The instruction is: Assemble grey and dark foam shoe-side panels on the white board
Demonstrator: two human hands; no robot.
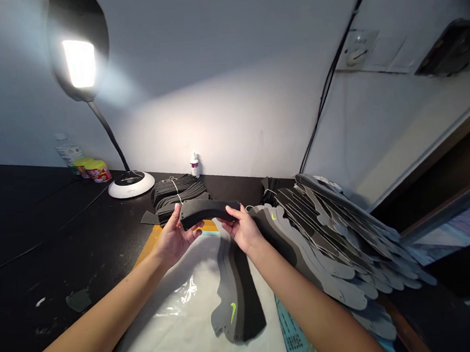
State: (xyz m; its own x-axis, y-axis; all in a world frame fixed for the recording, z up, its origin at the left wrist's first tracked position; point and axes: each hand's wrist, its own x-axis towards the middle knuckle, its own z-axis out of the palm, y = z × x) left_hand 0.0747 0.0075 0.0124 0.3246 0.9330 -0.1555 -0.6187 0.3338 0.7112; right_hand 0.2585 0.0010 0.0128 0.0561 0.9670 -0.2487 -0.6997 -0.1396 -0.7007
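Between my two hands a curved black flat piece, like a cut shoe part, is held up over the work sheet. My left hand pinches its left end, and my right hand grips its right end. Below my right hand a layered grey and black shoe-upper piece with a yellow-green swoosh lies on the white plastic sheet. Just behind my hands sits a bundle of black strips tied with a white string.
A large pile of grey shoe-upper pieces spreads on the right. Another tied black bundle lies behind it. A lit desk lamp, a small white bottle, yellow-lidded tubs and a clear bottle stand along the wall.
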